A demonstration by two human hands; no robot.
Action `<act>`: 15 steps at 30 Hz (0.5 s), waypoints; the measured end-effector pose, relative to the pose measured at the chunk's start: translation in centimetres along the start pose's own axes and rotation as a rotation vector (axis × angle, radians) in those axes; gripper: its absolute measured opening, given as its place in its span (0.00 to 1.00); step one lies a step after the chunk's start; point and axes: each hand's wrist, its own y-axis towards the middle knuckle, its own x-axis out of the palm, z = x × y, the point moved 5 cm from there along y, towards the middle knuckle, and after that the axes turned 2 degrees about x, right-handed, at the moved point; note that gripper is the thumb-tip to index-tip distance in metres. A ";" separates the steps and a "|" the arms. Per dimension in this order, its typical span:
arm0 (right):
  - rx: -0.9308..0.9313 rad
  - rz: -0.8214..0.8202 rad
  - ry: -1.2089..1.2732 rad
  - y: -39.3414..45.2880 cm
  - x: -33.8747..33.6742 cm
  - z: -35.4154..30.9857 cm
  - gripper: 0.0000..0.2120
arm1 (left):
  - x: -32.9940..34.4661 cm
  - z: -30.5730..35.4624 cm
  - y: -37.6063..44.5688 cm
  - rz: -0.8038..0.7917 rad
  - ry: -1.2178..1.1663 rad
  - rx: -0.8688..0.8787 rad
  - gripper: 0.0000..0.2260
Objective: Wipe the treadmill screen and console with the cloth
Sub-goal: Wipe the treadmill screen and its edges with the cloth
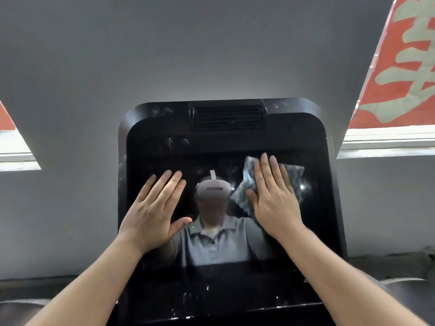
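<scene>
The treadmill's black glossy screen (315,222) fills the middle of the view inside the black console housing (150,116). My right hand (273,196) lies flat with straight fingers, pressing a blue-and-white patterned cloth (247,182) against the screen's upper right area. The cloth sticks out to the left and right of the hand. My left hand (155,208) rests flat on the left side of the screen, fingers spread, holding nothing. The glass mirrors a person wearing a headset and a grey polo shirt.
A slatted vent (227,116) sits at the console's top centre. White smudges speckle the upper frame and the lower console panel (211,300). A grey wall stands behind, with windows and red banners (404,67) at both sides.
</scene>
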 end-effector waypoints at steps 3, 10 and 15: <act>-0.040 0.017 0.012 -7.8 1.6 -0.9 0.30 | 0.0 0.0 0.0 -0.010 -0.004 -0.002 0.37; -0.089 -0.070 -0.049 -18.0 4.0 -1.0 0.31 | -0.1 0.0 0.0 -0.012 0.010 0.002 0.37; -0.131 -0.111 -0.001 -11.0 1.9 -0.5 0.31 | 0.0 0.0 0.1 -0.034 -0.006 -0.001 0.38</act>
